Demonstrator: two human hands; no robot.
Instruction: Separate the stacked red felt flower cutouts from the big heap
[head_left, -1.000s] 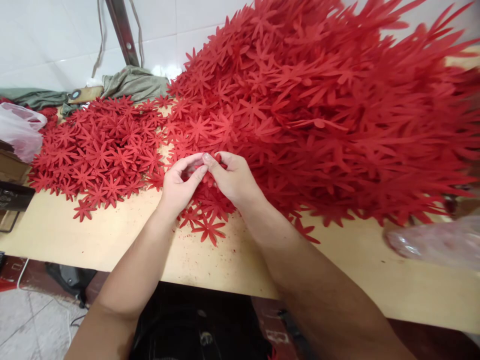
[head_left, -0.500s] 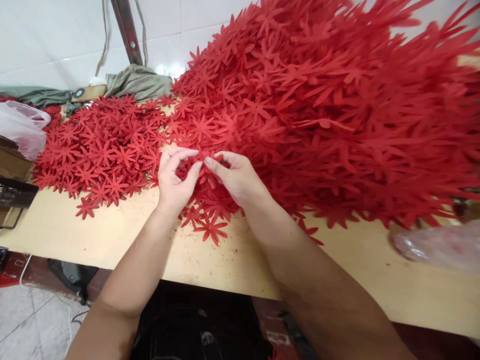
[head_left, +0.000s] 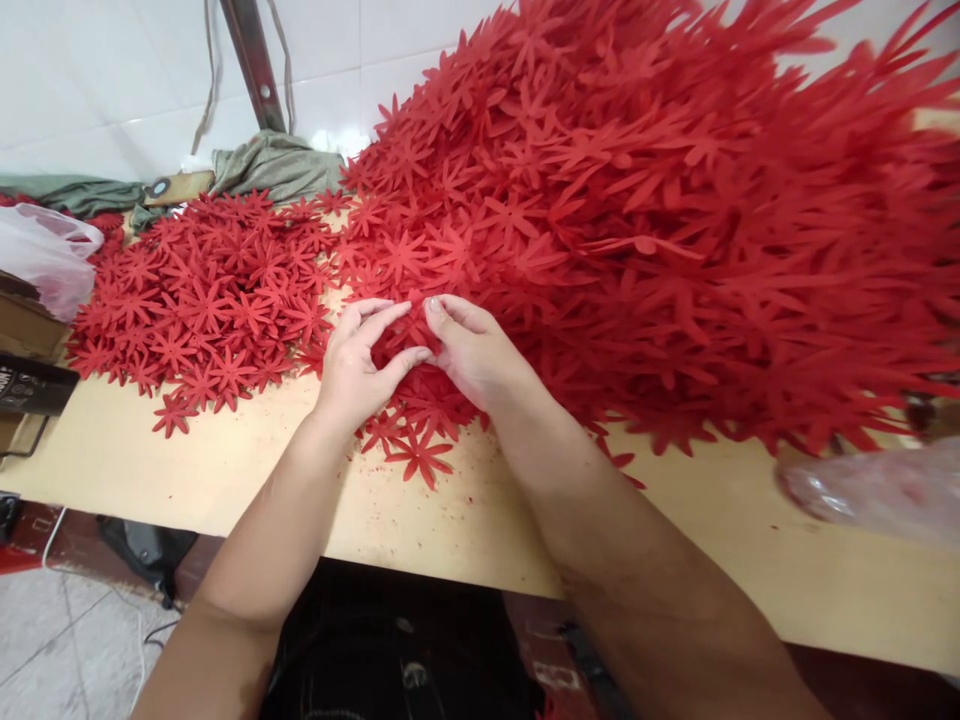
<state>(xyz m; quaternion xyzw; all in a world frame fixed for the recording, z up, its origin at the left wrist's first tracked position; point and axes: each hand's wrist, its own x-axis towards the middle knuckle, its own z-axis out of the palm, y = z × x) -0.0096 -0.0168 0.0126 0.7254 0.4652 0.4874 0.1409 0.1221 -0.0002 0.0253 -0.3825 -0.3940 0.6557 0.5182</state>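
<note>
My left hand [head_left: 361,358] and my right hand [head_left: 478,350] meet over the near edge of a heap of red flower-shaped cutouts. Between them is a red flower-shaped piece [head_left: 407,332], partly covered by the fingers and hard to part from the red behind it. Thumb and forefinger of my right hand pinch its right side. The left hand curves around the other side, its fingertips and thumb at the piece. A single red flower cutout [head_left: 420,457] lies flat on the table just below the hands.
A tall heap of red cutouts [head_left: 660,220] fills the right of the light wooden table [head_left: 247,470]; a lower pile [head_left: 202,300] lies left. A white plastic bag [head_left: 56,255] and boxes sit at far left, clear plastic [head_left: 877,490] at right. Green cloth [head_left: 277,168] lies along the wall.
My left hand has moved slightly right, its fingers and thumb reaching further around the red piece. My right thumb has shifted a little up and right.
</note>
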